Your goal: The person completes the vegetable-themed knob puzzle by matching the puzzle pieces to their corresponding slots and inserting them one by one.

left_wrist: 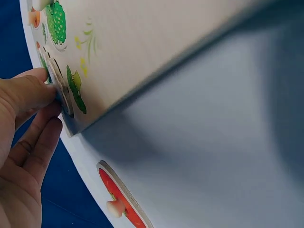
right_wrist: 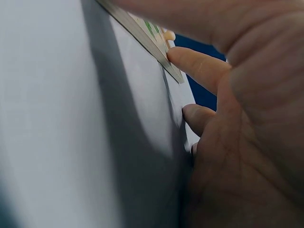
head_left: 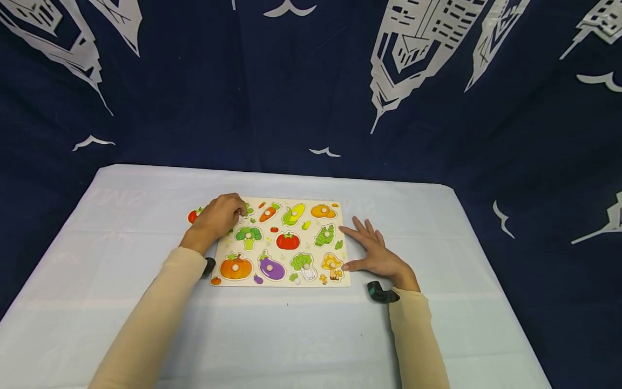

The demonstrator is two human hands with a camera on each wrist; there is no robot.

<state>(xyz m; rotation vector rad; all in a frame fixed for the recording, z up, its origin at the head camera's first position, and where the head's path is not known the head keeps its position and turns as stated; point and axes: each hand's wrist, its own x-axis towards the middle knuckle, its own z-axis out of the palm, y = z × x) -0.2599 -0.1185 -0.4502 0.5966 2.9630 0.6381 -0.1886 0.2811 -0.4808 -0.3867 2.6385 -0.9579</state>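
A wooden vegetable puzzle board [head_left: 267, 280] lies flat on the table. At its upper left corner my left hand [head_left: 221, 216] pinches a thin wooden puzzle piece [left_wrist: 61, 88] between thumb and fingers. The piece is tilted against the board and its picture is mostly hidden. Just left of that hand, a loose red piece with a green top [head_left: 193, 216] lies on the table; its knob [left_wrist: 115, 208] shows in the left wrist view. My right hand [head_left: 376, 254] has its fingers spread, with thumb and index finger touching the board's right edge.
Knobbed pieces sit on the board, among them a pumpkin [head_left: 236, 268], an eggplant [head_left: 272, 269] and a mushroom [head_left: 332, 263]. A white cloth [head_left: 291, 340] covers the table. Behind it hangs a dark blue curtain [head_left: 194, 108] with white prints.
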